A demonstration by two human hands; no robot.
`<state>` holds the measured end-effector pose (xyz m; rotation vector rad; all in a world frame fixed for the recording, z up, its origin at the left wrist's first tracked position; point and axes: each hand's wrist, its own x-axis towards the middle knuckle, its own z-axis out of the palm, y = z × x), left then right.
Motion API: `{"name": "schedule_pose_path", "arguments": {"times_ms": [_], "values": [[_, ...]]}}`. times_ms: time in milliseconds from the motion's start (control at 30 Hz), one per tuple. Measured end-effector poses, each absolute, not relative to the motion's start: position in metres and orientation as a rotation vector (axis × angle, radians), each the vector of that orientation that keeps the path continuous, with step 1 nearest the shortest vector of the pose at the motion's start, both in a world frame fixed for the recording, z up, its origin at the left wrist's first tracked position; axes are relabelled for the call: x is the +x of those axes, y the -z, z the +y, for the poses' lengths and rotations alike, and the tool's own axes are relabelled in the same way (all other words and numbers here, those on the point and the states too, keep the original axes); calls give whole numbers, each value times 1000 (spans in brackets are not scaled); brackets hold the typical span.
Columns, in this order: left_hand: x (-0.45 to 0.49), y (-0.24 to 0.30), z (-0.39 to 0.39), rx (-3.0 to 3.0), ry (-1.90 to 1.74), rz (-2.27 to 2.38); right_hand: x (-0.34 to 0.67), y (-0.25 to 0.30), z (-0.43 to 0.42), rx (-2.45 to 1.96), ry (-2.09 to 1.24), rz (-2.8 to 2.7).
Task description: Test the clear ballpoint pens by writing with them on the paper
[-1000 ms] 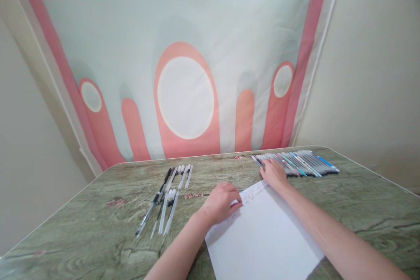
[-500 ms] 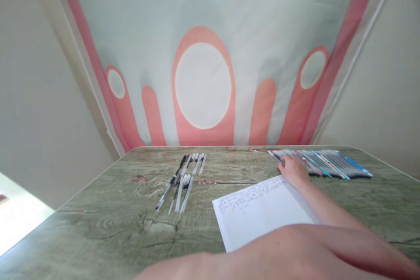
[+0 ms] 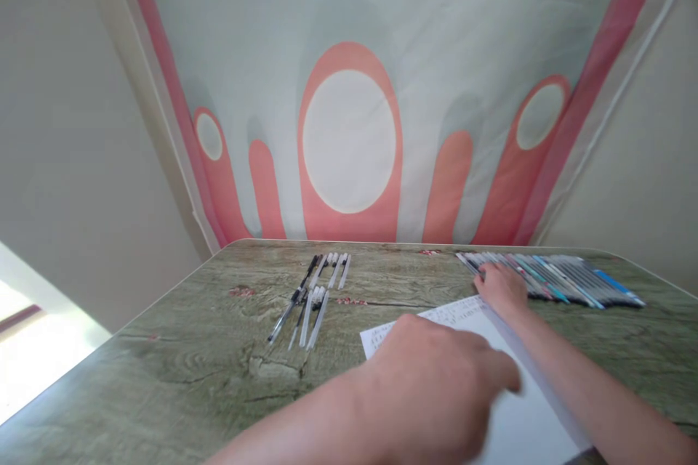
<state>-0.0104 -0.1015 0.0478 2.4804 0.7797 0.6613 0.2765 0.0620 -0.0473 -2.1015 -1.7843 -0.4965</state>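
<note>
My right hand (image 3: 502, 289) reaches to the left end of a row of pens (image 3: 567, 280) on the table's right side. Its fingers are bent down onto a pen there; their tips are partly hidden. Closer to me, my left hand (image 3: 430, 385) hovers over a white sheet of paper (image 3: 523, 407) with handwritten lines near its top. That hand is blurred, one digit points right, and its other fingers are hidden. The right forearm lies across the sheet's right edge. The row holds grey, teal, pink and blue pens side by side.
Left of the paper, several white-capped clear pens (image 3: 313, 316) and black pens (image 3: 284, 316) lie in two groups on the wood-patterned table (image 3: 179, 363). A pink and pale-green patterned panel (image 3: 349, 225) stands behind the table.
My left arm has swung so that its hand now shows over the paper, covering part of the writing. My right hand stays at the pens' left end. The whole view has shifted slightly.
</note>
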Motion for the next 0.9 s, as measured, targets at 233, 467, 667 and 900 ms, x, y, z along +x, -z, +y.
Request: {"name": "schedule_pose_path", "arguments": {"times_ms": [233,467,667,900], "values": [[-44,-60,17,2372,-152,1961,272,41,56,-2113,517,-1795],[-77,-27,68,2204,-185,2254,257,14,50,-1914,613,-1817],[-84,-16,79,2111,-225,2336,201,-13,61,-1588,250,-2022],[-78,-12,79,2053,-297,2323,124,9,81,-1483,-307,-2016]]}}
